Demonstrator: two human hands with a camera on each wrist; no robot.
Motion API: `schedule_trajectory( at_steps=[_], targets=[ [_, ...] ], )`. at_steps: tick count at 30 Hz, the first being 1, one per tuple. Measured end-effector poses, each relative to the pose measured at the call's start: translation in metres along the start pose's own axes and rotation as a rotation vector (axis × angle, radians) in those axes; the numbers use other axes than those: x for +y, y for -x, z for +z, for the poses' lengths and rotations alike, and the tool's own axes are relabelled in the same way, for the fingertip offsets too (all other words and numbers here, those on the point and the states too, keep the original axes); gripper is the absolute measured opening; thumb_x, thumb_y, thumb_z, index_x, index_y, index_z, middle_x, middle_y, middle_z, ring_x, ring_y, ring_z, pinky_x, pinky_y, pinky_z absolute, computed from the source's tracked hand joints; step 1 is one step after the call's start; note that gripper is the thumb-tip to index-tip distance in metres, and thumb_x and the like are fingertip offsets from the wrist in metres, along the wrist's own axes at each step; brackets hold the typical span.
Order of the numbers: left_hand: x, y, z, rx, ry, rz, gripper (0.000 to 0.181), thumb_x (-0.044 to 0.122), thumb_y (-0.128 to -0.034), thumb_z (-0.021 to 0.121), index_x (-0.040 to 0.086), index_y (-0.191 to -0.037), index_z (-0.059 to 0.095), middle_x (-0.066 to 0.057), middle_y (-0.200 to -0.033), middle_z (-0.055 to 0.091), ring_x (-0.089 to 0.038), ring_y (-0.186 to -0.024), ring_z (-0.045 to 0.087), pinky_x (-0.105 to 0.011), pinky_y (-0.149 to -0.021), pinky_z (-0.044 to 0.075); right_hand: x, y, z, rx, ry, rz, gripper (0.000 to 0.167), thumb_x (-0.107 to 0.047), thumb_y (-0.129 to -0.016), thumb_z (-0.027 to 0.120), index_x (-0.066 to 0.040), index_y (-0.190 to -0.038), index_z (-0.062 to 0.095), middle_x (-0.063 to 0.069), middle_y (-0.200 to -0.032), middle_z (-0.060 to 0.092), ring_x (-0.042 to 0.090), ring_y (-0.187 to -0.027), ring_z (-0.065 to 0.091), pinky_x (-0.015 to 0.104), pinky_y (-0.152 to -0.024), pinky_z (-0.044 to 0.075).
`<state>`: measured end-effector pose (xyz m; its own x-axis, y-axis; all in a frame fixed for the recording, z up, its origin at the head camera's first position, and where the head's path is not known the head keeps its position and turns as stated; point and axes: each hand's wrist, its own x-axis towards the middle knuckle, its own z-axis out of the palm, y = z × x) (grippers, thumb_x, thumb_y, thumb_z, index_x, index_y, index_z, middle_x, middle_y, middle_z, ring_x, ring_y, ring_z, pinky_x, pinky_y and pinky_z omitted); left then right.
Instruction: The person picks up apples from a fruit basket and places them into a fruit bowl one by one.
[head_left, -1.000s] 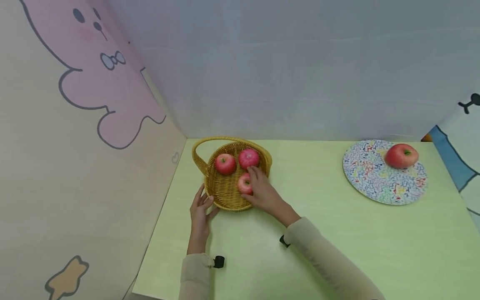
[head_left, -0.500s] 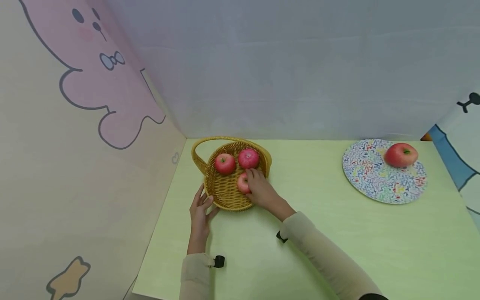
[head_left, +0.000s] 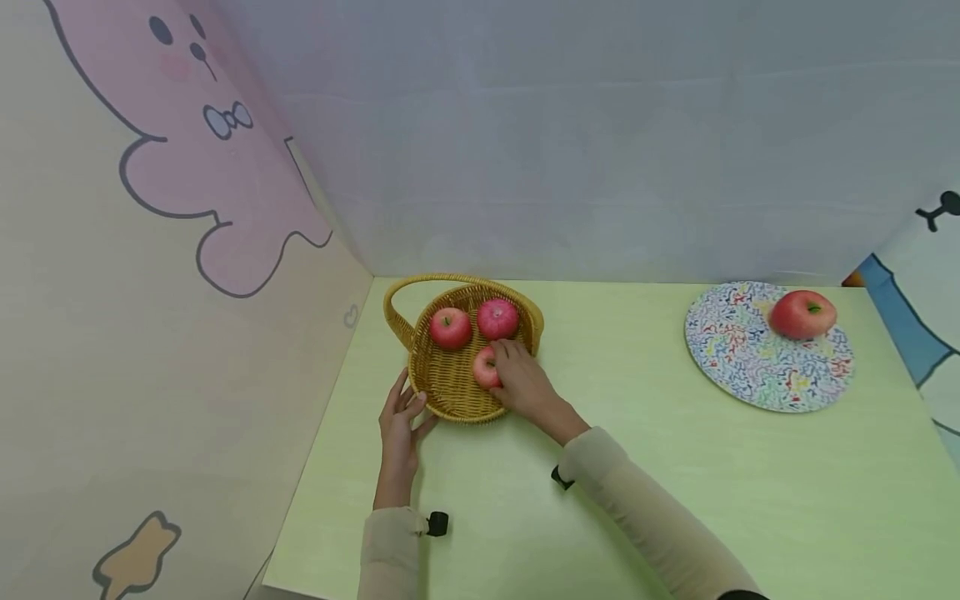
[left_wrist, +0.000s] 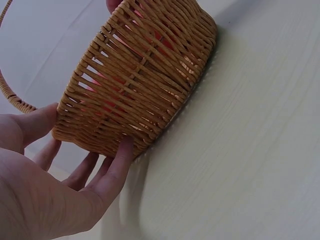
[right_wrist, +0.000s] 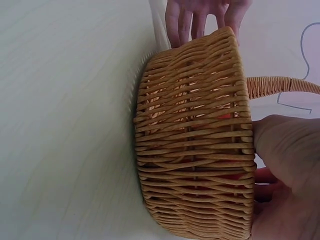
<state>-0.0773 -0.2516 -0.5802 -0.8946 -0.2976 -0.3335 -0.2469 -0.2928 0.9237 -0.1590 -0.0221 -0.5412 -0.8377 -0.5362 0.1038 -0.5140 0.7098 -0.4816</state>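
Observation:
A round woven wicker basket [head_left: 442, 396] with a tall arched handle stands at the back left of the table. Inside it, a red apple [head_left: 450, 328] lies at the left and a deeper pink round fruit [head_left: 497, 318] at the back right. My right hand [head_left: 523, 382] reaches over the near right rim and grips a lighter apple [head_left: 485, 367], partly covering it. At the front left, my left hand [head_left: 400, 433] holds the outside of the basket. In the left wrist view its thumb meets the rim, with the fingers [left_wrist: 112, 175] bent against the woven wall.
At the far right of the pale green table [head_left: 637, 467] lies a round speckled plate [head_left: 750, 367] bearing a large red apple [head_left: 804, 315]. A cartoon-printed wall [head_left: 187, 350] borders the left side. A pale grey wall [head_left: 600, 167] runs along the back.
My right hand has shifted slightly left and downward with its fingers closer round the lighter apple, which has moved a little left. The left hand and basket stay in place.

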Motion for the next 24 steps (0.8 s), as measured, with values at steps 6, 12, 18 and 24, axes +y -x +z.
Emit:
schedule_trajectory(
  at_steps=[6, 12, 18, 24],
  targets=[
    [0.001, -0.001, 0.0, -0.002, -0.003, 0.0, 0.064, 0.013, -0.1049, 0.062, 0.033, -0.161, 0.039, -0.01, -0.165, 0.041, -0.034, -0.146, 0.049, -0.046, -0.099, 0.058, 0.0, -0.001, 0.004, 0.037, 0.032, -0.016, 0.072, -0.017, -0.085, 0.087, 0.005, -0.142, 0.047, 0.022, -0.138, 0.057, 0.04, -0.133, 0.053, 0.048, -0.117, 0.043],
    [0.001, -0.002, 0.0, 0.001, -0.006, -0.002, 0.064, 0.012, -0.1047, 0.062, 0.033, -0.161, 0.04, -0.01, -0.165, 0.041, -0.035, -0.146, 0.049, -0.045, -0.098, 0.058, 0.001, 0.0, 0.005, 0.047, -0.071, 0.004, 0.077, -0.019, -0.087, 0.086, 0.003, -0.147, 0.043, 0.018, -0.146, 0.052, 0.036, -0.134, 0.053, 0.049, -0.113, 0.048],
    [0.0, -0.003, 0.0, 0.002, -0.005, -0.004, 0.064, 0.012, -0.1045, 0.063, 0.033, -0.161, 0.04, -0.01, -0.165, 0.041, -0.035, -0.146, 0.05, -0.044, -0.097, 0.059, 0.002, 0.003, -0.001, 0.086, -0.27, 0.014, 0.081, -0.016, -0.087, 0.084, 0.002, -0.152, 0.039, 0.017, -0.151, 0.049, 0.032, -0.137, 0.051, 0.047, -0.117, 0.045],
    [0.001, -0.002, 0.002, 0.016, -0.015, -0.013, 0.063, 0.011, -0.1049, 0.061, 0.033, -0.161, 0.041, -0.009, -0.165, 0.042, -0.034, -0.145, 0.05, -0.048, -0.1, 0.058, 0.003, 0.012, -0.01, 0.177, -0.424, -0.001, 0.086, -0.017, -0.085, 0.086, 0.002, -0.154, 0.039, 0.016, -0.148, 0.052, 0.032, -0.133, 0.055, 0.05, -0.115, 0.048]
  ],
)
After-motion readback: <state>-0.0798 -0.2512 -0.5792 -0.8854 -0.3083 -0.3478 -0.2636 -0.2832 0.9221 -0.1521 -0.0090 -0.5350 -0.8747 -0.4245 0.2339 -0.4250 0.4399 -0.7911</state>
